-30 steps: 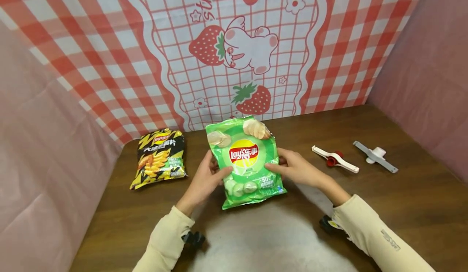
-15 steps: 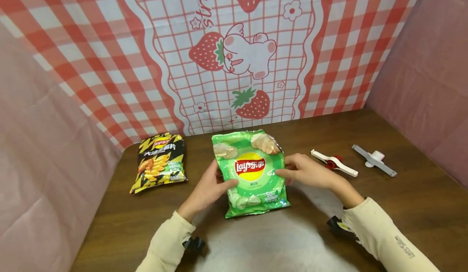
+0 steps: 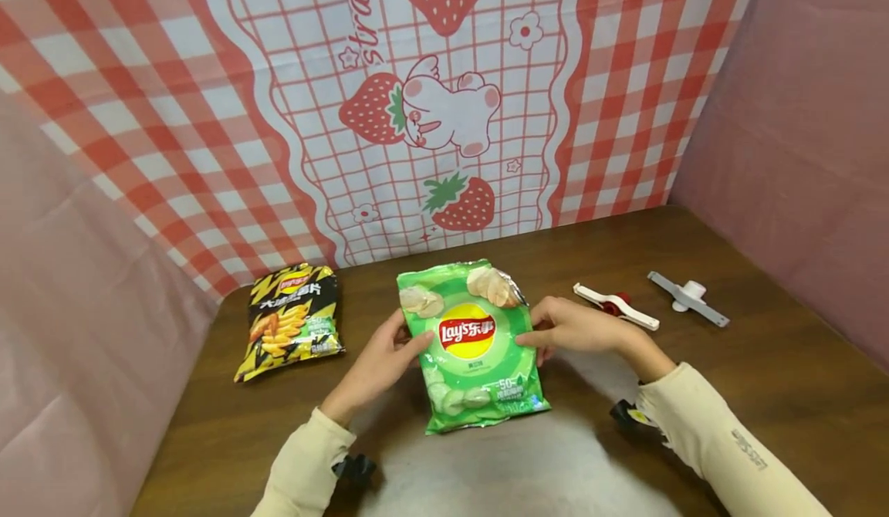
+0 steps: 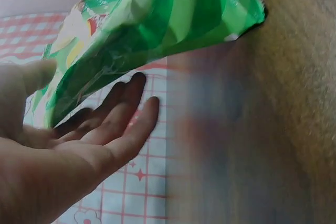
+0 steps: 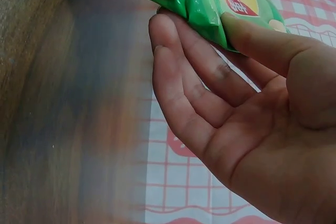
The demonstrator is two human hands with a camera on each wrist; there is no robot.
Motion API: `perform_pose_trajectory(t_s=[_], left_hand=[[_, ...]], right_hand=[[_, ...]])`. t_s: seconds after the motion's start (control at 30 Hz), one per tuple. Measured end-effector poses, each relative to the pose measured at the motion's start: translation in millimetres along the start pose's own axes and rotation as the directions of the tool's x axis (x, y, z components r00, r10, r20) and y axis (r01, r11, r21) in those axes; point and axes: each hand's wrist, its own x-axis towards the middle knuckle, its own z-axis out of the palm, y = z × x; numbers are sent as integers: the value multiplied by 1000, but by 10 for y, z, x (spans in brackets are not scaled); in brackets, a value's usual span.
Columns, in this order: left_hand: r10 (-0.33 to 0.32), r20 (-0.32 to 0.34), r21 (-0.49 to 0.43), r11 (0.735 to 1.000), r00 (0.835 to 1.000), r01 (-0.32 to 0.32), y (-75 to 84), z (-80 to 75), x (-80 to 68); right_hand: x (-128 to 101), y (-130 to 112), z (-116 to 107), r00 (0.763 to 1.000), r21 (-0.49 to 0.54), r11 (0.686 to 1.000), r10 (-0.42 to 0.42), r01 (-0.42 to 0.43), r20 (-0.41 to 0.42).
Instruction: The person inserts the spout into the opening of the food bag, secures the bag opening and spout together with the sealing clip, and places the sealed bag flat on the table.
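— Holding the green chip bag [image 3: 472,345] from both sides, lifted a little off the brown counter [image 3: 729,378], top edge tipped away toward the strawberry backdrop [image 3: 417,116].

— Left hand [image 3: 378,363] on the bag's left edge: thumb laid over the front near the red logo, fingers [image 4: 123,116] stretched almost straight underneath, as seen from the left wrist view. Pinching the bag between thumb and fingers, then.

— Same on the other side. Right hand [image 3: 576,328] at the bag's right edge, thumb across the front, fingers [image 5: 189,82] spread behind and under the foil. Gripping it, not clenched.

— Bag sealed or open at the top?

— Cannot tell; crinkled silver showing at the top right corner, nothing more.

— Left of the green bag: a black-and-yellow chip bag [image 3: 292,320], lying flat on the counter, well apart from the hands.

— Right of the green bag: a white clip with a red part [image 3: 616,305], just beyond the right hand. Further right again, a grey and white clip [image 3: 687,299], apart from the first.

— Cream sleeves [image 3: 722,447] on both arms, down at the near edge, below the green bag.
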Motion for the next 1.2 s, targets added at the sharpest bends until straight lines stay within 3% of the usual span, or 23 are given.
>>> perform_pose_trajectory(t_s=[0.07,0.13,0.2,0.27,0.37,0.47,0.53,0.57,0.73,0.83,0.9,1.07,1.2], left_hand=[[8,-39,-65,998,999,-11,13,-49,-8],[51,-85,-64,996,995,-57,52,-102,-20],[122,-133,8,992,984,-122,118,-156,-43],[213,-173,143,971,962,-190,208,-204,-62],[367,-211,397,879,906,-264,384,-220,-88],[479,-166,555,768,862,-320,564,-145,-54],[507,-113,606,717,854,-345,666,-64,10],[506,-86,620,702,858,-352,710,-22,49],[445,-11,662,675,895,-327,796,111,213],[431,10,681,658,902,-322,763,122,226],[446,17,678,653,895,-338,744,120,218],[515,39,642,644,856,-416,736,125,217],[536,75,609,643,841,-465,745,150,245]], right_hand=[[17,-15,12,1000,6,1000,-14,14,18],[18,-30,24,999,-2,1000,-21,22,33],[5,-43,31,999,-25,999,-30,31,42],[-7,-47,30,998,-54,998,-42,44,44],[-25,-55,25,997,-100,993,-64,67,39],[-40,-65,16,997,-139,987,-74,78,28],[-51,-72,8,997,-162,984,-74,77,25],[-55,-77,5,997,-169,983,-72,76,25],[-40,-135,9,997,-204,976,-63,70,42],[-12,-183,31,997,-216,975,-48,60,61],[1,-209,41,997,-217,975,-35,50,73],[-17,-222,41,997,-212,977,-8,24,76],[-63,-215,30,997,-210,978,17,-2,74]])
